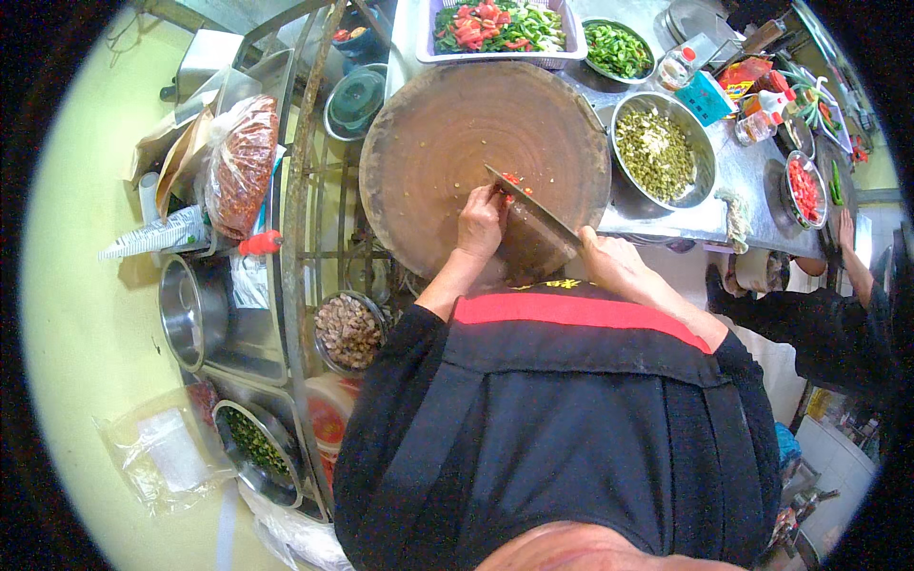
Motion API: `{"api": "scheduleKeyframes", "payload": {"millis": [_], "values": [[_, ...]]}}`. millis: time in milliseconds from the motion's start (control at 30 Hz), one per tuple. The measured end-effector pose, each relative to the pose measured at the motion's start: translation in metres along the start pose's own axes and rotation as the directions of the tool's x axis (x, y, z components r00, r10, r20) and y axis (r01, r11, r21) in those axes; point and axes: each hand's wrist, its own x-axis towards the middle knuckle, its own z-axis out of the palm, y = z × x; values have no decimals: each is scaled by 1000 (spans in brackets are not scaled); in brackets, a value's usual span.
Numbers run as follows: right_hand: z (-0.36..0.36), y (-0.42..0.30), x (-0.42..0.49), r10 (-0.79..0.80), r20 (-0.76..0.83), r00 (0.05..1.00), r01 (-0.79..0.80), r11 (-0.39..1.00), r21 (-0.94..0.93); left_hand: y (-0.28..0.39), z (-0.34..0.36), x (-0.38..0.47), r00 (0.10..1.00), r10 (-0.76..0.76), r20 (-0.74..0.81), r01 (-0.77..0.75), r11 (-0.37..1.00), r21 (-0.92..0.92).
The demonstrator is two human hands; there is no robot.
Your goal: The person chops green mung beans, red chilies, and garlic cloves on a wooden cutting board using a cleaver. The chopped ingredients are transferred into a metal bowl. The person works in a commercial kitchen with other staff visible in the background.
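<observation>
A large round wooden chopping block (421, 143) lies before me. My right hand (613, 263) grips the handle of a cleaver (537, 211), whose blade slants across the block towards the upper left. My left hand (483, 218) is at the blade's left side, its fingers bent over a small red piece, probably chili pepper. Just beyond the blade are small chopped red pieces (511, 178). Little bits are scattered over the wood. Right of the block stands a steel bowl (703, 187) with chopped green vegetable and pale bits on top.
A white basket (500, 58) of cut vegetables and a bowl of sliced green peppers (618, 51) stand beyond the block. Bottles (757, 128) and a bowl of red pieces (805, 191) are at the right, near a co-worker's hand (847, 230). A metal rack (308, 143) stands at the left.
</observation>
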Motion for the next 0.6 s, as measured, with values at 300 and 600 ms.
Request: {"api": "scheduleKeyframes", "payload": {"millis": [300,600], "values": [[2,-34,61,-68,-48,997,66,997,-34,-7,2,-1,990,-55,130,31,983,179],[-4,7,-8,93,72,993,-93,996,-10,0,3,4,994,12,-106,-9,1000,22]]}}
